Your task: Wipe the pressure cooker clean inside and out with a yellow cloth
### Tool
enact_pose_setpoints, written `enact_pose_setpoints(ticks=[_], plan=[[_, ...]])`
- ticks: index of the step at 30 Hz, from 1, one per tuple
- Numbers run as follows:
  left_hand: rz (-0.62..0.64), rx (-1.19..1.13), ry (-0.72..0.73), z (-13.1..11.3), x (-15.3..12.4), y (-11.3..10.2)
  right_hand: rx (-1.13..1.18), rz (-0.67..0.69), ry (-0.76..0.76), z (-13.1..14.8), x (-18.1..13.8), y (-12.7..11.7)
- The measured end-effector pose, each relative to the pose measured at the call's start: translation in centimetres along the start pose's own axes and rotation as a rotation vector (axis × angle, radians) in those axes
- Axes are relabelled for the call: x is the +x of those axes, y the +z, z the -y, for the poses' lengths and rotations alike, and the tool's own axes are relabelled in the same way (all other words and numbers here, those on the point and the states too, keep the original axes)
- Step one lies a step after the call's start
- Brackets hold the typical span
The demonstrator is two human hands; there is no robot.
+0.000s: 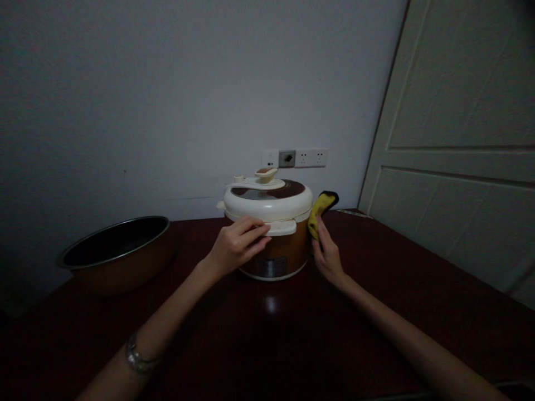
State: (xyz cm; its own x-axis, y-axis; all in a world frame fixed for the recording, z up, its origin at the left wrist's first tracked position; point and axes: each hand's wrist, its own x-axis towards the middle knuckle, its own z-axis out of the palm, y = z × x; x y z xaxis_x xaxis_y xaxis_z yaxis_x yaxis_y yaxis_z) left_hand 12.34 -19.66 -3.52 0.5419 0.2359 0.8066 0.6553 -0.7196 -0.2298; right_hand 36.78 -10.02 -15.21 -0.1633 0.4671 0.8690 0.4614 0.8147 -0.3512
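Observation:
A pressure cooker [267, 210] with a white lid rim and a brown body stands upright on the dark table, its lid on. My left hand [238, 243] grips the white side handle [284, 228] facing me, fingers closed over its left end. At the cooker's right side, my right hand [328, 257] holds a yellow cloth [317, 216] with a black edge. The cloth lies against the brown wall near the lid rim, and part of it sticks up above my fingers.
On the left of the dark red table [267, 340] sits a wide brown inner pot [125, 259] with a dark inside. Behind the cooker, wall sockets [311, 158] are set in the pale wall [188, 100]. A white panelled door [451, 133] rises on the right.

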Motion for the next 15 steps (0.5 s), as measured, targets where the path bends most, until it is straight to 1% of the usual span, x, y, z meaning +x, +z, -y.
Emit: enact_pose_setpoints(ticks=[1,3,4,6,8,10,13,15], plan=[[-0.004,-0.014,-0.014,0.0,-0.1,0.1,-0.025,0.013,-0.026,-0.3,-1.0,0.1],[-0.009,-0.048,-0.041,0.0,-0.2,0.2,-0.075,0.102,-0.107,-1.2,-3.0,-0.4],[-0.015,-0.068,-0.052,0.0,-0.3,0.3,-0.099,0.168,-0.166,-1.6,-3.7,-0.9],[-0.035,-0.119,-0.077,0.0,-0.2,0.5,-0.155,0.286,-0.330,-2.3,-4.3,-2.0],[-0.069,-0.189,-0.126,0.0,-0.1,0.4,-0.243,0.360,-0.518,-2.3,-3.7,-3.0],[-0.089,-0.271,-0.188,-0.2,0.0,0.1,-0.332,0.404,-0.658,-1.6,-2.4,-3.4],[-0.083,-0.372,-0.258,-0.3,0.2,-0.5,-0.325,0.453,-0.784,0.7,-0.2,-3.3],[-0.072,-0.408,-0.282,-0.3,0.3,-0.8,-0.273,0.436,-0.860,2.6,0.8,-3.1]])
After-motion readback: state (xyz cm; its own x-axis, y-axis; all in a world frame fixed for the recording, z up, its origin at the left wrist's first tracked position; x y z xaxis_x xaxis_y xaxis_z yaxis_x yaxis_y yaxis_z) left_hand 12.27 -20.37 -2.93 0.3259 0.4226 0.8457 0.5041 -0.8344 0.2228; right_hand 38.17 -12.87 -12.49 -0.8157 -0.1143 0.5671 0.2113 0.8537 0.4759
